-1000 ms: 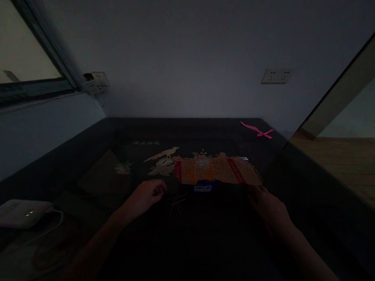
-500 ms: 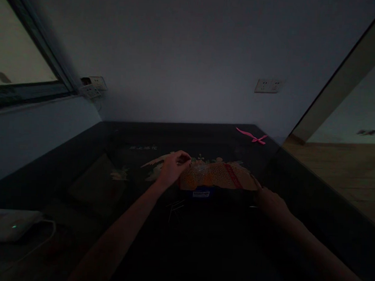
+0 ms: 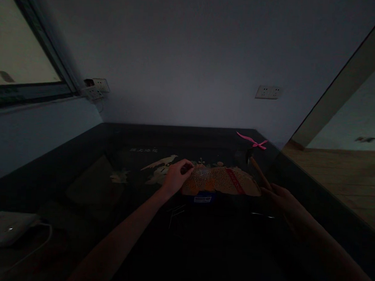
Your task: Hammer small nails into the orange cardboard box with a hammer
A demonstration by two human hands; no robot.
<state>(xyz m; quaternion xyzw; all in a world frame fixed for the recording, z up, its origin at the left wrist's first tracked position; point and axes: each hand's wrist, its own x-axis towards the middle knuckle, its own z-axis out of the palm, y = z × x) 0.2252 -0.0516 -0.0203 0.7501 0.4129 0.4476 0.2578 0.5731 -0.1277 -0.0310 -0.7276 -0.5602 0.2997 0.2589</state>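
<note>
My left hand (image 3: pixel 178 175) is closed in a pinch at the left end of a tan, dark-speckled piece (image 3: pixel 218 179) with a red band; what is between its fingertips is too small and dark to name. My right hand (image 3: pixel 281 197) is wrapped round the wooden handle of a hammer (image 3: pixel 260 172). The hammer's dark head points away, beyond the right end of the speckled piece. A blue label (image 3: pixel 203 198) with white print shows at the near edge of that piece.
A pink ribbon (image 3: pixel 252 141) lies at the back right of the dark table (image 3: pixel 175 136). Thin metal pieces (image 3: pixel 175 211) lie nearer, and another (image 3: pixel 263 215) is at the right. A white device (image 3: pixel 9 228) with a cable sits at the left. Sockets (image 3: pixel 268 92) are on the wall.
My right hand has risen slightly and moved right, and the hammer now shows clearly, its head beyond the speckled piece. My left hand keeps its pinch. The view has shifted slightly.
</note>
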